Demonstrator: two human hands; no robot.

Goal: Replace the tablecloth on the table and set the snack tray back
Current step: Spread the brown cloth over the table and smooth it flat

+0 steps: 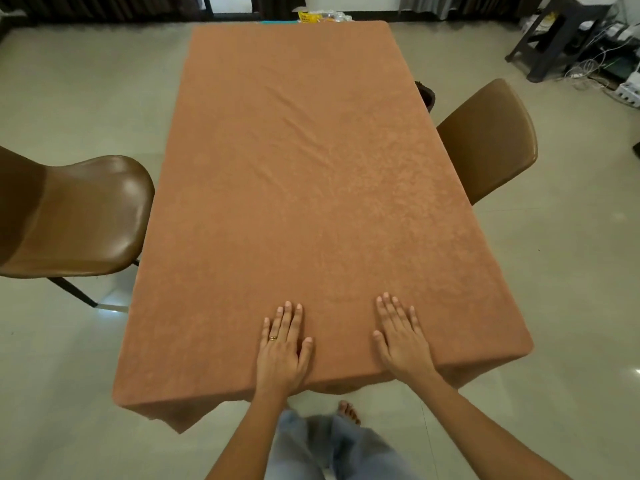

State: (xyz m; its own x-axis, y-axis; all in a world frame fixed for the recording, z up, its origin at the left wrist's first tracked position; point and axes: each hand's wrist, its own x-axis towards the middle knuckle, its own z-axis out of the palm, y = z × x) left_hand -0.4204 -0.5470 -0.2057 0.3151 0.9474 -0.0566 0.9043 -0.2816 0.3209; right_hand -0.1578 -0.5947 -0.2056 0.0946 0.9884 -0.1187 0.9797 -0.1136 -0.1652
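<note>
An orange-brown tablecloth (304,174) covers the whole long table and hangs over its near edge and corners. A few shallow creases run across its middle. My left hand (284,344) lies flat on the cloth near the front edge, fingers straight, a ring on one finger. My right hand (401,337) lies flat beside it to the right, fingers straight and slightly spread. Neither hand holds anything. Beyond the table's far end, snack packets (320,16), one of them yellow, show partly; what they rest on is hidden.
A brown leather chair (76,216) stands at the table's left side, another brown chair (491,140) at the right. A dark stool (554,39) and tangled cables (595,71) sit at the far right. Pale tiled floor (86,98) surrounds the table. My legs and bare foot are below.
</note>
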